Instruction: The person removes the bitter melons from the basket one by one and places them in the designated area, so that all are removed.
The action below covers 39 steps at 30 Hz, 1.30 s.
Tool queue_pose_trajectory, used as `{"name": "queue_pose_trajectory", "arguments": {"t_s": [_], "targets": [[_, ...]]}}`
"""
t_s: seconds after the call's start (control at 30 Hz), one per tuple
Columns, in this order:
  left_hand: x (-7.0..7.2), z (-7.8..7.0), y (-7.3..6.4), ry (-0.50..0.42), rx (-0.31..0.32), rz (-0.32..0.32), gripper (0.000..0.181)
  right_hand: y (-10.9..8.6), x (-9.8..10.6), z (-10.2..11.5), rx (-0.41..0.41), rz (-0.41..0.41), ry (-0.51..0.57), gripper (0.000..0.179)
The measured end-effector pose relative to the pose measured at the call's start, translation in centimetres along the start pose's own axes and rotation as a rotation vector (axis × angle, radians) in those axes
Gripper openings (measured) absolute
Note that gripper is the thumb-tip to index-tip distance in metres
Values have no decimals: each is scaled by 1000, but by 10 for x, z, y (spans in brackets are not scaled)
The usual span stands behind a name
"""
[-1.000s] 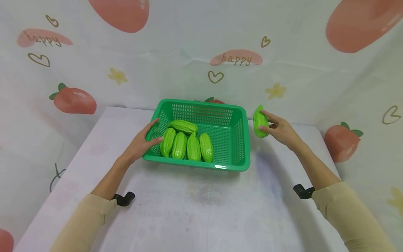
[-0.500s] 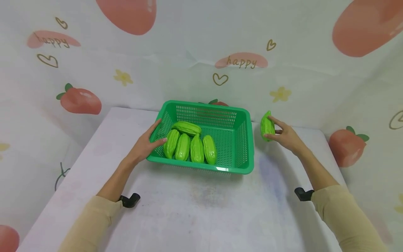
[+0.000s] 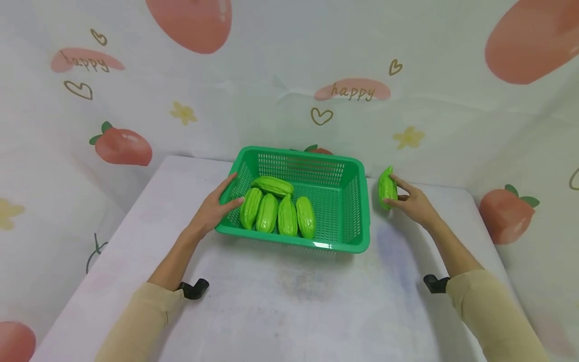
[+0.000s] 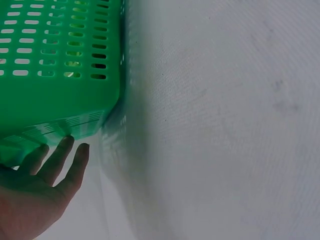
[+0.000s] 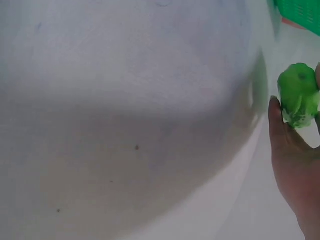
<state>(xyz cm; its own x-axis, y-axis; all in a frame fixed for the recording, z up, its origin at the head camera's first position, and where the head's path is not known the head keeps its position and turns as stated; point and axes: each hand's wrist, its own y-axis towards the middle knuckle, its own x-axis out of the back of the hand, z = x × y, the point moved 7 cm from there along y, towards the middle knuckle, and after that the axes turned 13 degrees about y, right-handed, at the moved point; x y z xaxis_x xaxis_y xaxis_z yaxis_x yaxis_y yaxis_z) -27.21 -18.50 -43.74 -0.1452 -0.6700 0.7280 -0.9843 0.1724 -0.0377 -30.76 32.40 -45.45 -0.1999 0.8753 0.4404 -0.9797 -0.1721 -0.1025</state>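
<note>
A green plastic basket stands on the table with several bright green, ribbed bitter gourds lying in its left half. My left hand holds the basket's left end, the thumb over the rim and the fingers along the outside. In the left wrist view, those fingers reach under the basket's slotted wall. To the right of the basket, my right hand pinches another bitter gourd, pointed end up, between thumb and fingers. The right wrist view shows the lower end of this bitter gourd, close to the table surface.
The white table ends at a patterned cloth backdrop just behind the basket. The basket's right half shows its bare slotted floor. Black wrist mounts sit on both forearms.
My right hand has lowered the bitter gourd toward the table, right of the basket. The head view has shifted slightly left. My left hand stays at the basket's left end.
</note>
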Motion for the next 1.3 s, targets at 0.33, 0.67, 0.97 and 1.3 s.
{"name": "queue_pose_trajectory", "arguments": {"t_s": [0.33,0.67,0.97,1.3], "targets": [[-1,1,-2,-28,3,7,78,3,-3,-13,0,24,-68,83],[-2,0,0,-57,-23,-2,76,2,-7,-10,15,46,-61,81],[0,-2,-1,-68,-20,-4,74,2,-5,-12,14,0,-33,81],[-2,2,0,-88,-6,-2,74,-3,8,-8,62,-130,56,76]]}}
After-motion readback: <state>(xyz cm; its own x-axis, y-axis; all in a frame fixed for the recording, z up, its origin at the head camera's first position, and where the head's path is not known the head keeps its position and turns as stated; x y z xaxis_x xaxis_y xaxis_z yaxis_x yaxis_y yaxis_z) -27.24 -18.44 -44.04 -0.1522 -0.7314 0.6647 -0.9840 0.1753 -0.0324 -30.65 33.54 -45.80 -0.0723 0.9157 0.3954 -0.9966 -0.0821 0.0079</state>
